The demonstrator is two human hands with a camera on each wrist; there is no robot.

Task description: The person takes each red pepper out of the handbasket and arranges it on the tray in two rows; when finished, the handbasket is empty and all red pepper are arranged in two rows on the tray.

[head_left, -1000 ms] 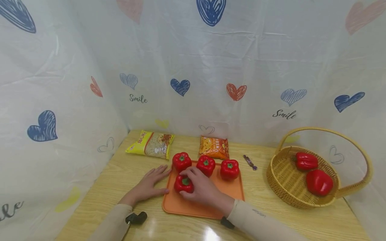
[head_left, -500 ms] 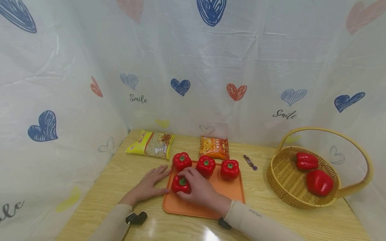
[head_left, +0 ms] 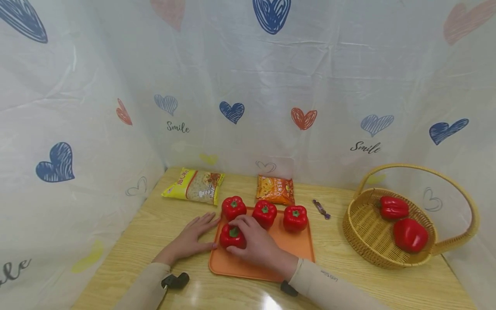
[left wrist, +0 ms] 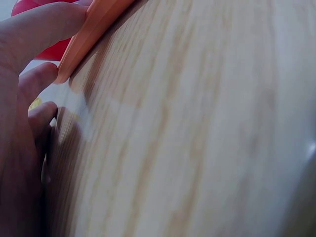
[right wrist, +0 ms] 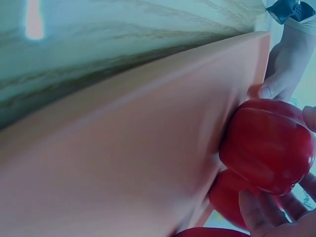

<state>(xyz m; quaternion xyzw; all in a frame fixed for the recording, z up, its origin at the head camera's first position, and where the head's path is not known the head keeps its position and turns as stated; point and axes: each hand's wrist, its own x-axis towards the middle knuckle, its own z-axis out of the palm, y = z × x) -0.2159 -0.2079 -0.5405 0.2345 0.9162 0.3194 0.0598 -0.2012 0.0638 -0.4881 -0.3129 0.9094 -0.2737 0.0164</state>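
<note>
Behind the bare right hand [head_left: 255, 242] I make out a beige right sleeve [head_left: 336, 287], dark lettering [head_left: 329, 275] and a black strap piece [head_left: 288, 288]; behind the bare left hand [head_left: 190, 240], a beige left sleeve [head_left: 142, 285] and knobby black mount [head_left: 176, 281].

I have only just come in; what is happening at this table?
A person's right hand grips a red pepper at the left side of an orange tray. The left hand rests at the tray's left edge. Three more peppers stand along its far side, and two others lie in the basket.
</note>
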